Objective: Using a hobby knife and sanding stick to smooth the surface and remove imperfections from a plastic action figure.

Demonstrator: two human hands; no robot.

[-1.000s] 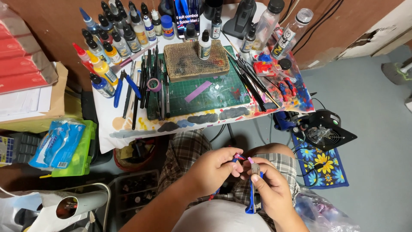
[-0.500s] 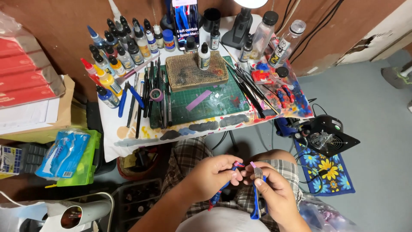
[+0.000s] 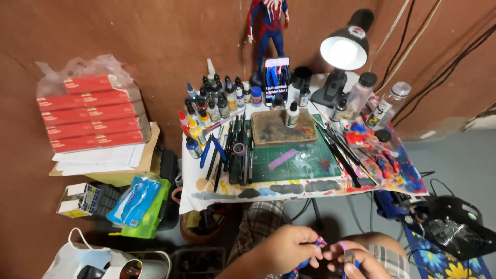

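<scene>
My left hand (image 3: pixel 289 248) and my right hand (image 3: pixel 361 262) meet low in the head view, over my lap and checked shorts. Between their fingers is a small red and blue plastic part (image 3: pixel 316 247); both hands pinch it. My right hand also holds a small blue-handled tool (image 3: pixel 349 257), mostly cut off by the frame's bottom edge. In front of me stands a small table (image 3: pixel 217 195) with a green cutting mat (image 3: pixel 305 163), paint-stained cloth and many tools.
Dropper paint bottles (image 3: pixel 214 106), brushes and pens (image 3: pixel 235 150), a phone (image 3: pixel 277 80), a red and blue figure (image 3: pixel 268 23) and a lit desk lamp (image 3: pixel 343 49) crowd the table. Red boxes (image 3: pixel 93 111) are stacked left. A black fan (image 3: pixel 454 227) lies on the floor right.
The camera has tilted up, so the table sits lower and the wall, figure and lamp appear. My hands have dropped to the bottom edge, still pinching the small part.
</scene>
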